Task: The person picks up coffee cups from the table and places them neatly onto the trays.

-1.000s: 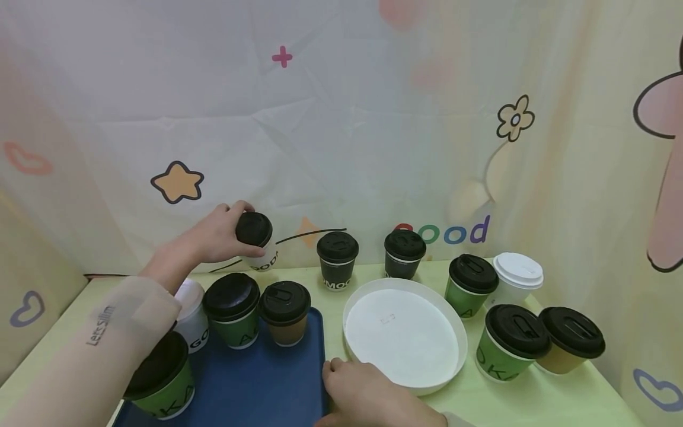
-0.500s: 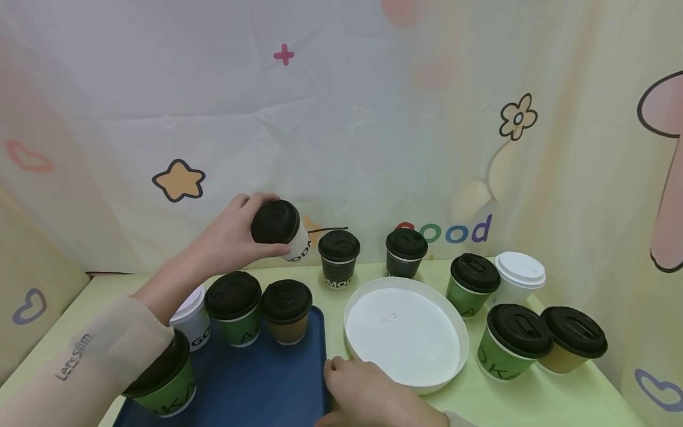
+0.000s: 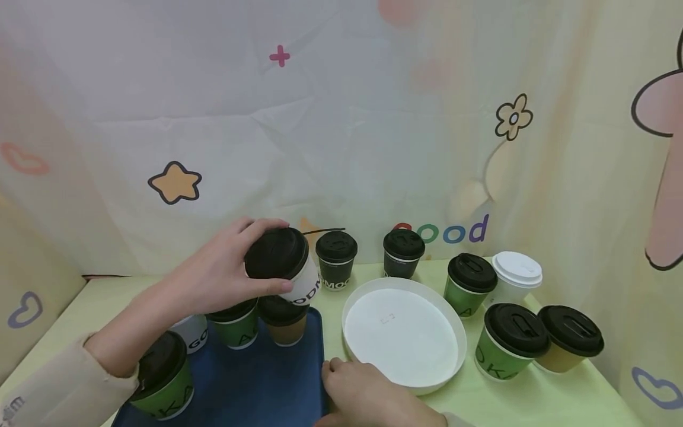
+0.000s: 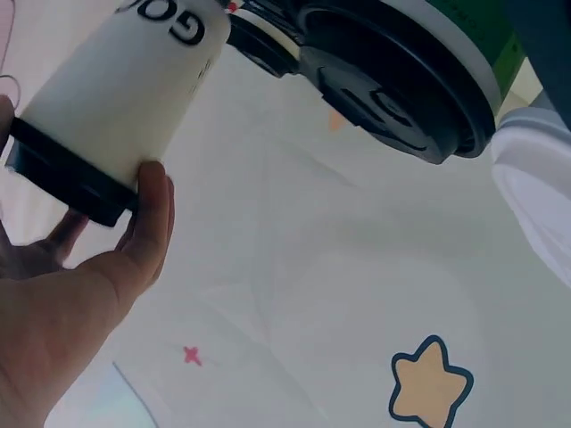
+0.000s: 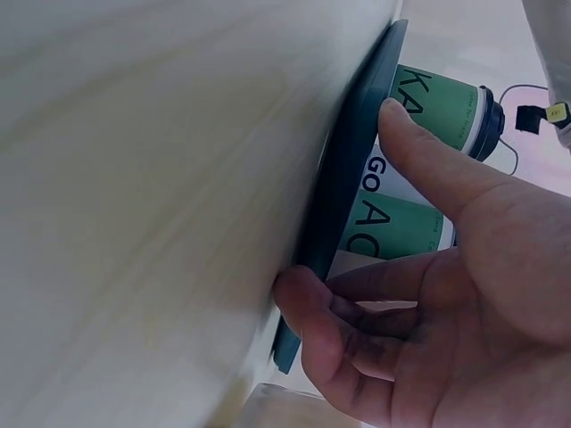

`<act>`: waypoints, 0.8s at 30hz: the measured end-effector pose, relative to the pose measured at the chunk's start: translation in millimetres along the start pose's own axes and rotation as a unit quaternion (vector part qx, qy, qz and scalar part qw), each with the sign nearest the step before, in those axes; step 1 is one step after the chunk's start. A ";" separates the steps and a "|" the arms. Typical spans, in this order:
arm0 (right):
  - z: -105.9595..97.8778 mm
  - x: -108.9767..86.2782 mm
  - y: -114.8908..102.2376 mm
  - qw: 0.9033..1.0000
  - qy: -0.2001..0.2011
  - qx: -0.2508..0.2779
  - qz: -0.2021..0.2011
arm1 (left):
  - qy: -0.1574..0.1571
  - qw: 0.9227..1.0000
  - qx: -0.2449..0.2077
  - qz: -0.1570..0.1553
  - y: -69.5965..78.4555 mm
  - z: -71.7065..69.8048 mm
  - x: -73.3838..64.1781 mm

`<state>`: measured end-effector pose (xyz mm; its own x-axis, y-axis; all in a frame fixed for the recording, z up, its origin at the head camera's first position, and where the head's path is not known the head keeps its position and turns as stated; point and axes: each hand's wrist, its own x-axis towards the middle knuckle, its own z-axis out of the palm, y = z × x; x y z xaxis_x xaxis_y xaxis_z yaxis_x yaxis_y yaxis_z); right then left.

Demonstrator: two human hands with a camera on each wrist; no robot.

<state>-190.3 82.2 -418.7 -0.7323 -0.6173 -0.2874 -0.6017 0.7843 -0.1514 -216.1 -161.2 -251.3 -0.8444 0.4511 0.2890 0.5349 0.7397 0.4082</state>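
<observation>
My left hand (image 3: pixel 229 267) grips a white paper cup (image 3: pixel 305 286) around its black lid, tilted, above the back of the blue tray (image 3: pixel 256 379). In the left wrist view the white cup (image 4: pixel 125 89) has dark lettering, with thumb and fingers on either side of the lid. On the tray stand a brown cup (image 3: pixel 285 332), a green cup (image 3: pixel 235 329), a white cup (image 3: pixel 192 332) partly hidden by my wrist, and a larger green cup (image 3: pixel 168 385) at front left. My right hand (image 3: pixel 373 394) pinches the tray's right edge, thumb over the rim (image 5: pixel 357 152).
Right of the tray lies a round white dish (image 3: pixel 405 338). Two dark cups (image 3: pixel 336 270) (image 3: pixel 402 264) stand behind it. Farther right are two green cups (image 3: pixel 466 296) (image 3: pixel 501 356), a white-lidded cup (image 3: pixel 512 284) and a brown cup (image 3: pixel 562 356). A printed curtain (image 3: pixel 341 148) hangs behind.
My left hand lifted the white cup from the back of the table, then brought it right and nearer, over the back of the tray. My right hand stays at the tray edge.
</observation>
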 end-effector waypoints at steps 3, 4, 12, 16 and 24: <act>-4.3 -1.9 -4.1 1.000 -0.006 -0.001 0.011 | -0.033 0.999 -0.001 0.015 3.8 -3.7 -11.3; -6.3 -2.8 -5.7 1.000 -0.007 0.000 0.016 | -0.047 0.999 -0.002 0.019 5.6 -5.1 -15.2; -7.8 -4.0 -6.3 1.000 -0.006 0.010 0.014 | -0.170 0.985 -0.020 0.017 16.2 -10.9 -46.3; -4.2 -4.4 -4.0 1.000 0.008 -0.007 -0.004 | -0.225 0.974 -0.019 -0.016 12.4 -4.3 -62.5; 4.3 -0.7 0.7 1.000 0.016 -0.007 0.006 | -0.238 0.971 0.027 -0.022 -0.8 15.6 -83.8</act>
<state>-188.9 83.5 -422.7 -0.7491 -0.6101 -0.2580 -0.5976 0.7905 -0.1340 -146.3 -191.8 -289.3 -0.7911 0.5886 -0.1662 0.5062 0.7827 0.3622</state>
